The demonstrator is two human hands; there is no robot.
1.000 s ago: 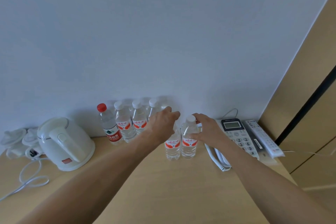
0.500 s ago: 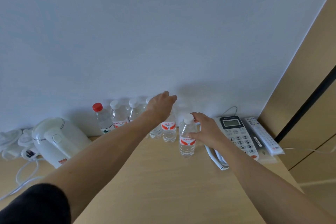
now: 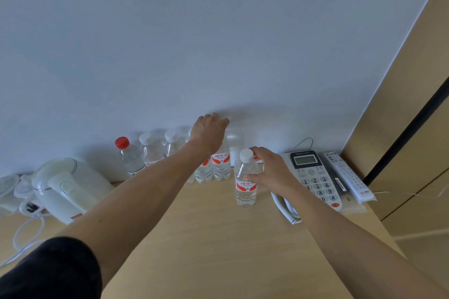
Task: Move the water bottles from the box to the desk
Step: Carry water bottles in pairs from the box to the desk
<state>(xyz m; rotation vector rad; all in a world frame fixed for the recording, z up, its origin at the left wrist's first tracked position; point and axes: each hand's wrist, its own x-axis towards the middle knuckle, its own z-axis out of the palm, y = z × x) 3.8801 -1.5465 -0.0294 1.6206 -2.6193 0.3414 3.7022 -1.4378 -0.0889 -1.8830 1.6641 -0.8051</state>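
A person reaches both bare arms across a pale wooden counter (image 3: 218,245) toward a white wall. The left hand (image 3: 210,132) sits on top of a water bottle (image 3: 220,165) with a red-and-white label at the back of the counter, close to the wall; its fingers curl down over the top, hiding the cap, so it seems to grip the neck, though the hold itself is out of sight. This bottle stands upright at the right end of a row along the wall, touching or nearly touching another labelled bottle (image 3: 202,172) to its left.

The right hand (image 3: 272,172) holds a separate bottle (image 3: 245,182), white-capped and upright on the counter, nearer the camera than the row and just right of it. Its thumb presses the label while the fingers (image 3: 257,153) wrap round the shoulder behind the cap.

Further left in the row stand two more white-capped bottles (image 3: 150,150) and a red-capped bottle (image 3: 128,155). A white electric kettle (image 3: 65,187) with its cord sits at the left. To the right of the held bottle lie a desk telephone (image 3: 315,177) and a remote control (image 3: 347,175) beside a wooden panel.
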